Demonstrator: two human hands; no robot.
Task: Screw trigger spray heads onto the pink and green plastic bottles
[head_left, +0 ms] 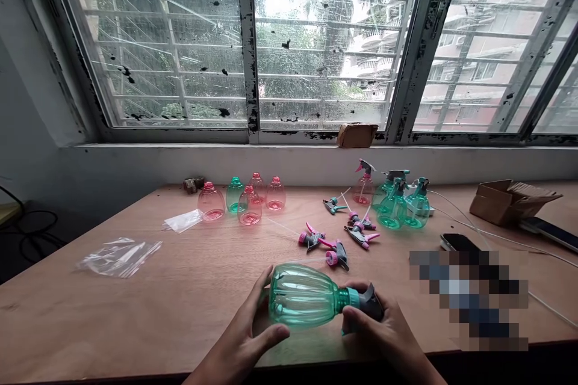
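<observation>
At the near edge of the wooden table (135, 301), a translucent green spray bottle (307, 298) lies on its side, ribbed body leftward, grey trigger head (370, 304) rightward. Left hand (244, 337) cups the bottle's base, fingers spread around it. Right hand (383, 334) wraps the trigger head, thumb at the teal collar.

The 2 bare hands show at the bottom edge, close together, forearms angled inward. The left hand (244, 337) is cupped, fingers spread upward, thumb pointing right. The right hand (383, 334) is curled in a grip, thumb pointing left.
</observation>
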